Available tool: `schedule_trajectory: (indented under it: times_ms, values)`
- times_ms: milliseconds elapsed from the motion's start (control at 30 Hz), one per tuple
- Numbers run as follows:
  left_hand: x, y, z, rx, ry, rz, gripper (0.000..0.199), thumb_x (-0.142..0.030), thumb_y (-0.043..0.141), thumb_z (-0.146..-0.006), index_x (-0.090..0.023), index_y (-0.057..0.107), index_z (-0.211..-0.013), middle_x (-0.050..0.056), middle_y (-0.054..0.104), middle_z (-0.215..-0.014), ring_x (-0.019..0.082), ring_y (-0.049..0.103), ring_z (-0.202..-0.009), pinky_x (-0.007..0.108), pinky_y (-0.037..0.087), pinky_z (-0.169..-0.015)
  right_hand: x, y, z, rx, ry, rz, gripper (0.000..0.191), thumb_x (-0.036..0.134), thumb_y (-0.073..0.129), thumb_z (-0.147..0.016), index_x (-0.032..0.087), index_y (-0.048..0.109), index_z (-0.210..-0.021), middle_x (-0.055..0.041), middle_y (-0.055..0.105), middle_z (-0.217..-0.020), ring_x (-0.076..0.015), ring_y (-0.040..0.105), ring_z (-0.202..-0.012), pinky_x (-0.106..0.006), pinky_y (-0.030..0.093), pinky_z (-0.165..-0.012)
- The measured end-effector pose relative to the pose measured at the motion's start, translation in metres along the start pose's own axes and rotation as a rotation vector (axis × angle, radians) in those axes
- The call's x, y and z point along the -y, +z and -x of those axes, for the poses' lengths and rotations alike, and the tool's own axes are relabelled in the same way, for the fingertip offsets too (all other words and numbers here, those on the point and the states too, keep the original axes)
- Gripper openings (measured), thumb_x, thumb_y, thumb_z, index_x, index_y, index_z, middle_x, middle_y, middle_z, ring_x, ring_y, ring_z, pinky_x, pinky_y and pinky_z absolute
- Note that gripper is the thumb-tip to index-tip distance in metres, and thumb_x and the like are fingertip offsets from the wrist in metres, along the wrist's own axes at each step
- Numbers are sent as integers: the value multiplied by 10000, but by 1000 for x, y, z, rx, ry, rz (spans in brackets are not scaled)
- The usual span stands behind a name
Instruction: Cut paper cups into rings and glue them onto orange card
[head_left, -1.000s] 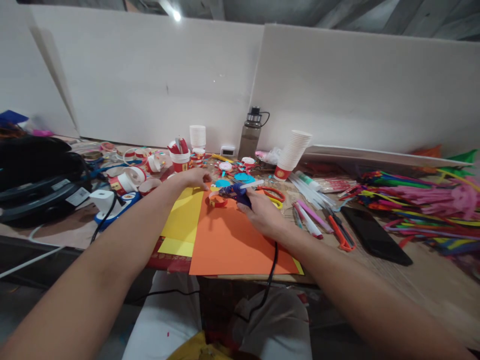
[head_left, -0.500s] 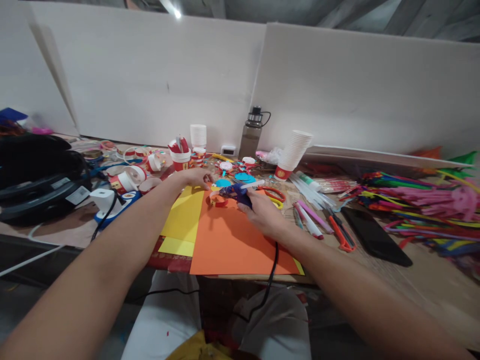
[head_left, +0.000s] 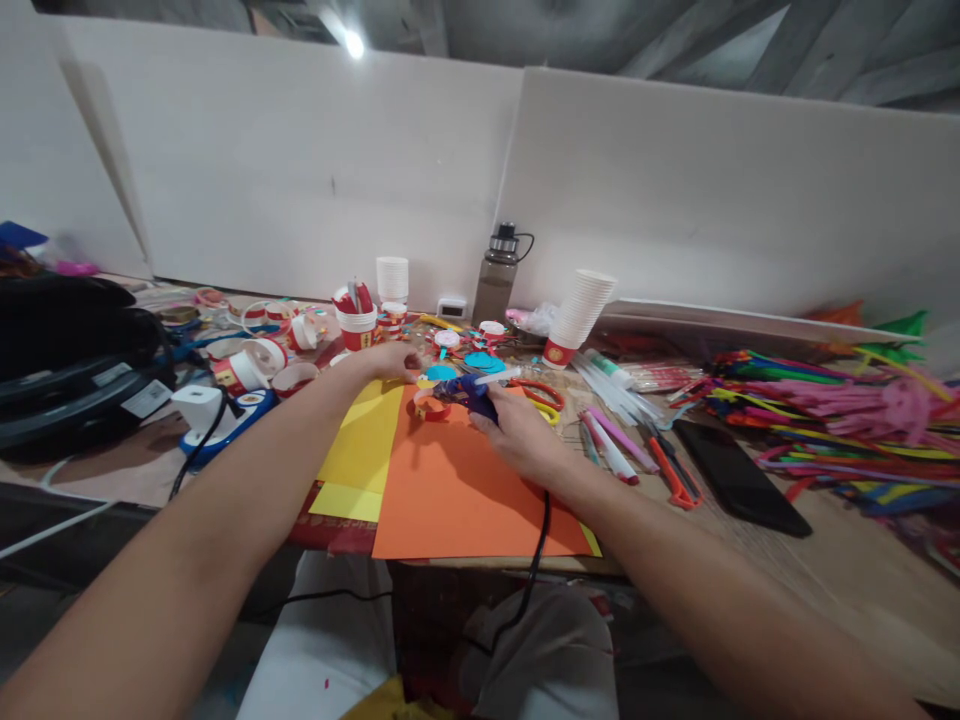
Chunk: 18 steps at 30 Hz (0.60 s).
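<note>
My right hand (head_left: pixel 519 430) is wrapped round a dark blue hot glue gun (head_left: pixel 480 398). A white glue stick (head_left: pixel 499 376) sticks out of its back, and a black cord (head_left: pixel 536 550) hangs below. The gun's nozzle points left, above a red cut cup ring (head_left: pixel 430 408) on orange paper (head_left: pixel 457 495). My left hand (head_left: pixel 399 362) is at the far edge of yellow paper (head_left: pixel 356 435), its fingers curled inward. Whatever those fingers pinch is too small to make out. Beside them lie blue paper discs (head_left: pixel 440 372).
Behind stand stacked paper cups (head_left: pixel 583 310), a water bottle (head_left: pixel 496 275) and a cup of red pens (head_left: pixel 355 325). Scissors (head_left: pixel 541 395), markers (head_left: pixel 611 445), a box cutter (head_left: pixel 675 475), a black phone (head_left: pixel 739 475) and pipe cleaners (head_left: pixel 847 400) lie right. A power strip (head_left: pixel 240 420) sits left.
The view has shifted slightly, so the table appears a little lower and further left. Both hands keep nearly the same places over the paper, with the glue gun still in my right hand.
</note>
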<state>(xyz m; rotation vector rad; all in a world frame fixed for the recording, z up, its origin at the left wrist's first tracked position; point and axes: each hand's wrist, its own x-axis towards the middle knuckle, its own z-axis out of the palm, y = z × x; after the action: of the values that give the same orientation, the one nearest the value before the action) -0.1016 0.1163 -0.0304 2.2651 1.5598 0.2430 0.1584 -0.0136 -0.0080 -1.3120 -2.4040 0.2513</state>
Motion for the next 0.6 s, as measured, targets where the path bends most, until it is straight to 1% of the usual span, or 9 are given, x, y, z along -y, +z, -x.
schedule_trajectory:
  times_ms: [200, 400, 500, 600]
  values:
    - [5, 2, -4, 21, -23, -24, 278, -254, 647, -655, -159, 686, -913, 31, 706, -886, 146, 607, -794, 199, 447, -673, 1, 0, 1, 1, 5, 5, 323, 268, 519, -881, 161, 515, -1186, -106, 676, -1005, -224, 615, -879, -275, 410, -724]
    - [-1, 1, 0, 28, -35, -14, 224, -245, 635, -652, -151, 677, -851, 26, 689, -816, 147, 589, -739, 206, 439, -618, 0, 2, 0, -1, -4, 13, 298, 271, 518, -885, 162, 526, -1162, -114, 674, -1033, -232, 608, -924, -284, 406, -760]
    - [-5, 0, 3, -1, -51, -12, 194, -232, 645, -643, -142, 663, -813, 28, 679, -788, 151, 584, -719, 215, 429, -605, 0, 0, 0, 4, -2, 26, 295, 281, 518, -888, 163, 530, -1158, -115, 672, -1038, -238, 607, -918, -286, 401, -743]
    - [-9, -1, 5, -51, -63, -3, 230, -214, 663, -629, -143, 651, -847, 33, 683, -835, 161, 592, -752, 220, 435, -626, 1, -1, 0, 13, -5, 35, 290, 282, 513, -892, 164, 529, -1156, -114, 672, -1039, -237, 608, -908, -284, 396, -727]
